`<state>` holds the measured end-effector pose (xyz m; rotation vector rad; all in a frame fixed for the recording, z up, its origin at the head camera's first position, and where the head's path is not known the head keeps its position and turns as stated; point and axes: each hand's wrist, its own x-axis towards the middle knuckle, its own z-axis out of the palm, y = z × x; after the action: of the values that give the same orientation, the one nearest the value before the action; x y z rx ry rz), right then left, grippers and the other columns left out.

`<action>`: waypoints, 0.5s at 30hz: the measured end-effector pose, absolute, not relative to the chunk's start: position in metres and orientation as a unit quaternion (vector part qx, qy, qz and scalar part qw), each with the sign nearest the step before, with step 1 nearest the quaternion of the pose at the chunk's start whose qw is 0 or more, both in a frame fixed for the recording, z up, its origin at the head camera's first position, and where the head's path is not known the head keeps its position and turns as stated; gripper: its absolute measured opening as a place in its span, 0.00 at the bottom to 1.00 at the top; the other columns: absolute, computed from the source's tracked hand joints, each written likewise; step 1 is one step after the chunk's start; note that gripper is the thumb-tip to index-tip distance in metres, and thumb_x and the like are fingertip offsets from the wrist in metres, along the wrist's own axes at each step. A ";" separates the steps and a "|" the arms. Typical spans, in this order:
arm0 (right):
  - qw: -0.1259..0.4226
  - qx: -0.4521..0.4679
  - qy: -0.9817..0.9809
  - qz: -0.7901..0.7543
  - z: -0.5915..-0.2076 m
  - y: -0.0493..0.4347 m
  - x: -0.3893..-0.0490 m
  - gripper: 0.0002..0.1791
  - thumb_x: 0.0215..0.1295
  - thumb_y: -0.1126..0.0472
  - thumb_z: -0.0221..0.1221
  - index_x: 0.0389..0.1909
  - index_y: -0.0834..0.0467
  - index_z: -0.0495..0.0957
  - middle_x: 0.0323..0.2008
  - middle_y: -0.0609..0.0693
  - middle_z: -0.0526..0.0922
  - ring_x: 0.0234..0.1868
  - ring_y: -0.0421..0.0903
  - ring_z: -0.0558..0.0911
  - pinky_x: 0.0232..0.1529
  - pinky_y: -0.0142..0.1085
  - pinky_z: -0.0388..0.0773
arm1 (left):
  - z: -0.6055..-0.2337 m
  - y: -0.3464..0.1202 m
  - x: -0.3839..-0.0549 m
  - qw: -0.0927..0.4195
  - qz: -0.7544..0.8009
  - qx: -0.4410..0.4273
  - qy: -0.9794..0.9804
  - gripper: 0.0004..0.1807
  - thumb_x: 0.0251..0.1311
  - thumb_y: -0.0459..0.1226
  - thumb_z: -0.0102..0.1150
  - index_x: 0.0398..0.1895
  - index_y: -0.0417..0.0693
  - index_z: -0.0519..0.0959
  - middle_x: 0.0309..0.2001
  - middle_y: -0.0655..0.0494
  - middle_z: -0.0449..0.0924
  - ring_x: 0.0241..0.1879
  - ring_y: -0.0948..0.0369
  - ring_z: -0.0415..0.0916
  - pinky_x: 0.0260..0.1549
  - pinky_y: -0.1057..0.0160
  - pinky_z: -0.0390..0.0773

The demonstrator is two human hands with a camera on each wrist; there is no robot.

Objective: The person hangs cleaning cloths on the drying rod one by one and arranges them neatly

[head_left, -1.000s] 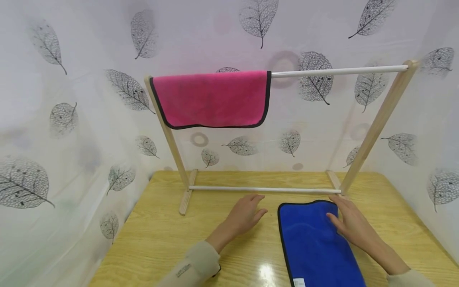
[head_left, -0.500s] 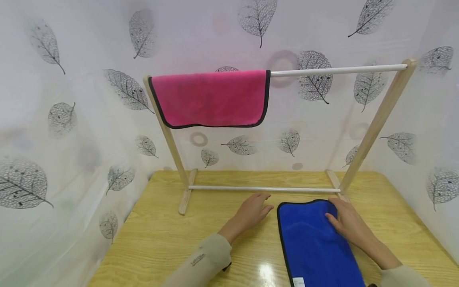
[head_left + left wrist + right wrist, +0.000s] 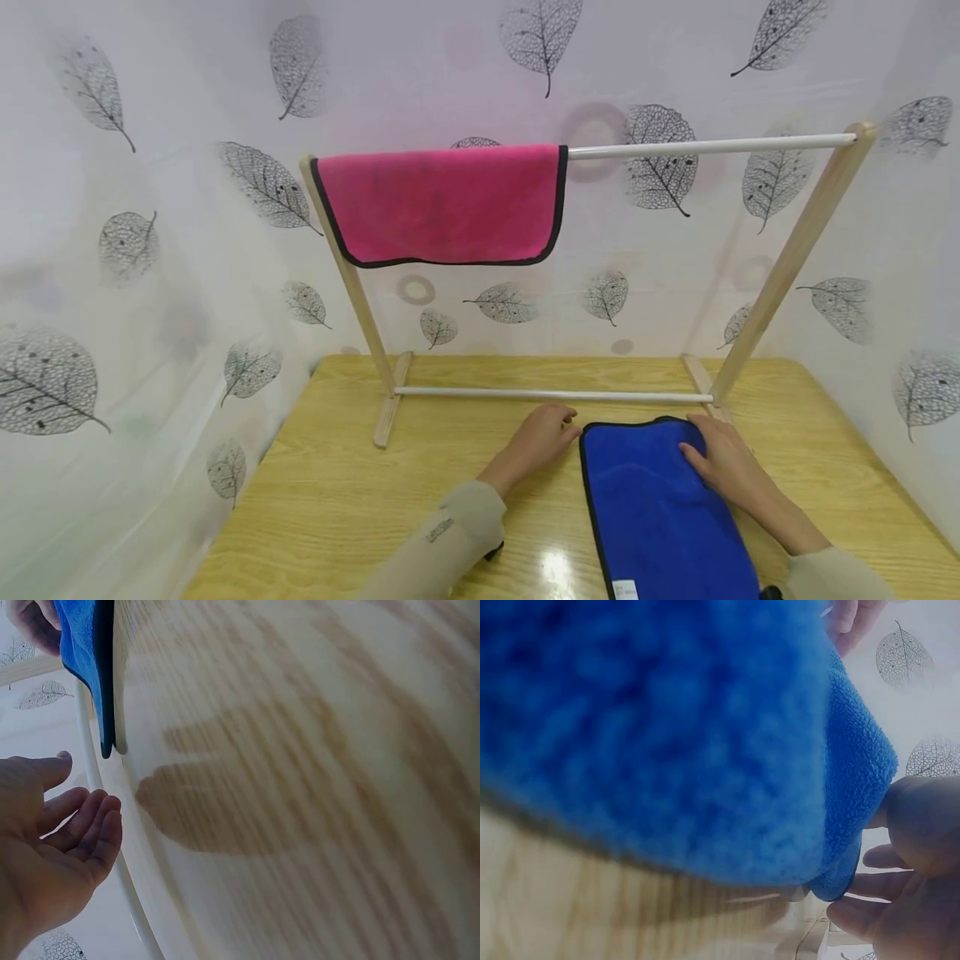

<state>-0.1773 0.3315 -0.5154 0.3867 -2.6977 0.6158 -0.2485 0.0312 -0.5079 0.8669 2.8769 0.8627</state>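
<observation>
A blue towel (image 3: pixel 660 500) with black edging and a small white label lies on the table, its long side running away from me. My right hand (image 3: pixel 723 458) holds it at the far right corner. In the right wrist view the thumb is on one face of the blue cloth (image 3: pixel 859 750) and the fingers (image 3: pixel 870 885) are at its edge. My left hand (image 3: pixel 536 437) is just left of the far left corner, fingers loosely bent and holding nothing. The left wrist view shows a small gap between that hand (image 3: pixel 64 847) and the towel's corner (image 3: pixel 86 660).
Behind the hands stands a wooden rack (image 3: pixel 795 258) with a white top rail (image 3: pixel 712 149) and a lower rail (image 3: pixel 555 394). A pink towel (image 3: pixel 442 208) hangs over the left part of the top rail. Leaf-patterned sheeting (image 3: pixel 165 267) surrounds the wooden table (image 3: pixel 337 492).
My left hand has moved right, closer to the blue towel's far left corner. The right hand has stayed at the far right corner, and the towel lies almost as before.
</observation>
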 end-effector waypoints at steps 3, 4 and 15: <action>0.160 0.132 -0.953 0.220 -0.516 0.331 -0.179 0.27 0.62 0.70 0.68 0.56 0.82 0.72 0.51 0.80 0.77 0.54 0.78 0.76 0.54 0.69 0.72 | -0.510 0.034 -0.250 0.005 0.284 0.269 0.920 0.16 0.72 0.40 0.64 0.56 0.39 0.84 0.50 0.50 0.86 0.50 0.59 0.83 0.51 0.66 0.80; 0.154 0.129 -0.954 0.221 -0.515 0.331 -0.179 0.27 0.62 0.70 0.67 0.56 0.82 0.71 0.52 0.80 0.77 0.54 0.78 0.75 0.54 0.69 0.71 | -0.510 0.034 -0.251 0.003 0.287 0.266 0.920 0.16 0.71 0.39 0.65 0.55 0.39 0.85 0.49 0.51 0.86 0.50 0.59 0.83 0.51 0.66 0.80; 0.136 0.115 -0.959 0.222 -0.514 0.329 -0.179 0.27 0.64 0.70 0.67 0.57 0.82 0.71 0.53 0.80 0.76 0.56 0.78 0.75 0.57 0.68 0.71 | -0.517 0.044 -0.257 -0.004 0.282 0.265 0.922 0.11 0.65 0.40 0.71 0.33 0.39 0.86 0.27 0.59 0.78 0.34 0.64 0.76 0.41 0.70 0.77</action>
<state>-0.1788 0.3290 -0.5144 0.3329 -2.7750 0.6427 -0.2566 0.0436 -0.5169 0.8348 2.9048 0.8887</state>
